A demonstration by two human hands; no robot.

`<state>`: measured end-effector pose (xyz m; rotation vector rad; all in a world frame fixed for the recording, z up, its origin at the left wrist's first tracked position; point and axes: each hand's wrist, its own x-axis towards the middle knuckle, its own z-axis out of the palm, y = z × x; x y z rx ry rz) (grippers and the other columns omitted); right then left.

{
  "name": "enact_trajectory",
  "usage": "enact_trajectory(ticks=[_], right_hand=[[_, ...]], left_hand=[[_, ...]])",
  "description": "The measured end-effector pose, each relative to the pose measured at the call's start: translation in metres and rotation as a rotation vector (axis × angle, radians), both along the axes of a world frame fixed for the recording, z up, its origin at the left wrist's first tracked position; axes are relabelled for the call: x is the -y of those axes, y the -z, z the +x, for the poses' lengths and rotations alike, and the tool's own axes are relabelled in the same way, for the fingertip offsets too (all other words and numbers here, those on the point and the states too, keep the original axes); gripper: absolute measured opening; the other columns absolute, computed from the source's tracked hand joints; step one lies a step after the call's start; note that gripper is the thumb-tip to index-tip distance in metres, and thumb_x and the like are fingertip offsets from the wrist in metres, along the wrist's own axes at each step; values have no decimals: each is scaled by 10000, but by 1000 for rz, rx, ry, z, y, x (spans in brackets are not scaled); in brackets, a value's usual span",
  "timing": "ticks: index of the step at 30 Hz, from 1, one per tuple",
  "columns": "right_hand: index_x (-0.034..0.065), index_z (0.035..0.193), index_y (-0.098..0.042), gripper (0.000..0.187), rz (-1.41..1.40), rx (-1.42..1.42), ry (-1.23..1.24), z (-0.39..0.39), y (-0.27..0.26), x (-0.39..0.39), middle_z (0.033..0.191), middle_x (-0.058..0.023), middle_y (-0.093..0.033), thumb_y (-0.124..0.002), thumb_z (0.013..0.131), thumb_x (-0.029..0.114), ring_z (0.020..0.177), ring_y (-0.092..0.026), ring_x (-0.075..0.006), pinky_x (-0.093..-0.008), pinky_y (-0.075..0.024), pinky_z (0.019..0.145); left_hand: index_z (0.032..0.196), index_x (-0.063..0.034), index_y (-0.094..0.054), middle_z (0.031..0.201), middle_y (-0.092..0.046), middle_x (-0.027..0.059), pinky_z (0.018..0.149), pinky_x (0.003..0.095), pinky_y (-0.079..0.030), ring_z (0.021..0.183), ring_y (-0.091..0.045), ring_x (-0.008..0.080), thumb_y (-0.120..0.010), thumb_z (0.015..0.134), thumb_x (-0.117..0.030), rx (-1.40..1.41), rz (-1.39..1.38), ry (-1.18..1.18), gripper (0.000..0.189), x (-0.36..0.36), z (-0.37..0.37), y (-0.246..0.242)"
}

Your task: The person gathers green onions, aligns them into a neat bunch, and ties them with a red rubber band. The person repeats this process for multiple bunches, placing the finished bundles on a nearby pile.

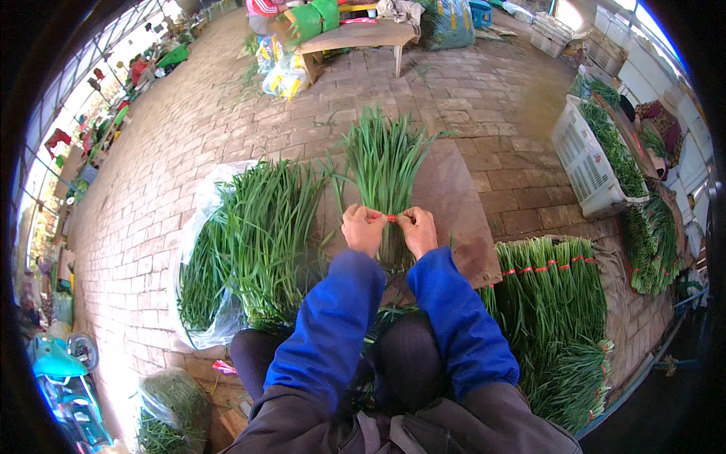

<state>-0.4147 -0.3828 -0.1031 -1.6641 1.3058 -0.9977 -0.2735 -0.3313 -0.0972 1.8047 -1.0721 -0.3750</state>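
Observation:
A bunch of long green leafy stalks, likely Chinese chives (385, 153), lies on a wooden board (448, 193) before me, leaf tips pointing away. Across its lower part runs a red tie (391, 218). My left hand (363, 227) pinches the tie on the left of the bunch, and my right hand (418, 228) pinches it on the right. The two hands are close together, fingertips almost meeting over the stalks. Whether the tie is knotted or twisted is hidden by the fingers. Loose stalks (272, 227) are heaped to the left, partly on a clear plastic sheet (195, 193).
Several red-tied bunches (550, 295) lie in rows at my right. Beyond them stands a white plastic crate (592, 164) of greens. A low wooden table (363, 37) carries a green roll (312, 21). A filled plastic bag (173, 406) sits at lower left, near a turquoise scooter (59, 363).

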Motion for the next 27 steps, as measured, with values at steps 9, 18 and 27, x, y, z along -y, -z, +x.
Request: enact_trajectory(ticks=[9,18,27], right_hand=[[5,972,-664,148,270,209,-97,-5,-10,-6,846,-46,-649,-648,932,146,798,-571,-111,-278,-461,720],[21,954,-633,41,-72,347,-75,-17,-67,-19,848,-12,-616,-652,943,56,785,-565,-91,-267,-477,723],[15,924,-634,43,-590,116,-78,-35,-87,-5,1002,-192,-672,-665,895,12,1127,-617,-382,-431,-493,901]], left_hand=[[921,-48,-601,878,-642,19,772,259,-472,812,-576,103,-727,884,-55,-778,84,244,132,-3,11,-19],[908,-108,-603,953,-652,-14,838,246,-456,881,-567,64,-697,936,-41,-818,-241,416,119,-15,-5,-75],[935,-33,-603,1305,-597,94,975,301,-437,1129,-575,153,-670,873,55,-487,-461,650,127,6,1,-78]])
